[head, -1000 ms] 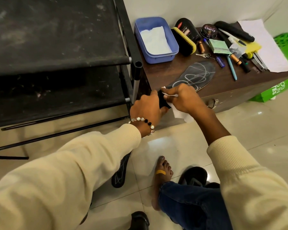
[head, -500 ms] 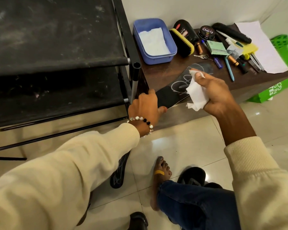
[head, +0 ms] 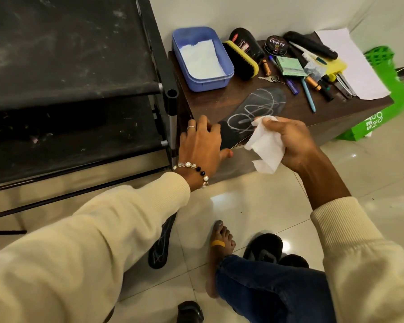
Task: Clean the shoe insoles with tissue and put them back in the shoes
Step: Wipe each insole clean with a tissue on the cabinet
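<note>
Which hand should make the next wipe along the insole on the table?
Right. The right hand already grips the tissue over the insole, while the left hand pins its near end at the table edge.

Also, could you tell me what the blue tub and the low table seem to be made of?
The blue rectangular tub looks like moulded plastic: uniform colour, rounded rim, soft sheen. The dark brown low table appears wood or wood-look laminate, semi-matte with faint grain; which one is unclear.
</note>
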`<action>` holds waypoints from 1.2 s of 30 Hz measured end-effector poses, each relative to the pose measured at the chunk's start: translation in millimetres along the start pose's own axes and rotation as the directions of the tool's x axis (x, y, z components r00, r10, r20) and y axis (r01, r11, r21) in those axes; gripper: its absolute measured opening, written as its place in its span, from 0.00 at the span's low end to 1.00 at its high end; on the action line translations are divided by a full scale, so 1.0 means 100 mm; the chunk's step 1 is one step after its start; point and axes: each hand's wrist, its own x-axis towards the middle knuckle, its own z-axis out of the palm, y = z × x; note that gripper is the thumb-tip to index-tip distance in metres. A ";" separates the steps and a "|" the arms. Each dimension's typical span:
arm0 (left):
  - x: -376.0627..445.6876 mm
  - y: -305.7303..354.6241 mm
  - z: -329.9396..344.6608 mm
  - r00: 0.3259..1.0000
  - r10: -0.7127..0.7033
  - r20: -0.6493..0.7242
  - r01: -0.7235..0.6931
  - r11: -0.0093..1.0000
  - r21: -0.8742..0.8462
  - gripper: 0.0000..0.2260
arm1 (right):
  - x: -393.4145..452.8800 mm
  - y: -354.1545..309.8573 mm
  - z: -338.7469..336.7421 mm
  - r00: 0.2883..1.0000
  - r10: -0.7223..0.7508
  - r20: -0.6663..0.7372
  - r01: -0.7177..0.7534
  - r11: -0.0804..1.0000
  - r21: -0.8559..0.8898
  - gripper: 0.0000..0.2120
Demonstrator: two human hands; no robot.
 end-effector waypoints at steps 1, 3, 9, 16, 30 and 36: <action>0.01 0.00 0.01 1.000 -0.009 0.014 0.009 1.000 0.005 0.30 | 0.01 0.03 0.02 0.996 -0.074 -0.046 0.064 0.982 -0.177 0.07; 0.03 0.01 0.03 0.999 -0.035 0.029 0.034 0.999 0.022 0.31 | 0.03 0.10 0.08 0.972 -0.233 -0.031 0.193 0.868 -0.458 0.09; 0.07 0.03 0.07 0.996 -0.082 0.024 0.081 0.997 0.011 0.31 | 0.08 0.14 0.18 0.858 -0.500 0.117 0.397 0.503 -0.768 0.13; 0.08 -0.01 0.08 0.995 -0.091 0.034 0.094 0.988 -0.119 0.30 | 0.04 0.15 0.27 0.766 -0.472 0.436 0.528 0.075 -0.846 0.12; 0.07 -0.06 0.06 0.994 -0.081 0.074 0.097 0.967 -0.234 0.30 | -0.15 0.11 0.39 0.770 -0.292 0.567 0.517 -0.236 -0.823 0.16; 0.08 -0.06 0.05 0.993 -0.083 0.083 0.100 0.971 -0.219 0.32 | -0.04 0.01 0.19 0.769 -0.580 0.267 0.398 0.108 -0.911 0.12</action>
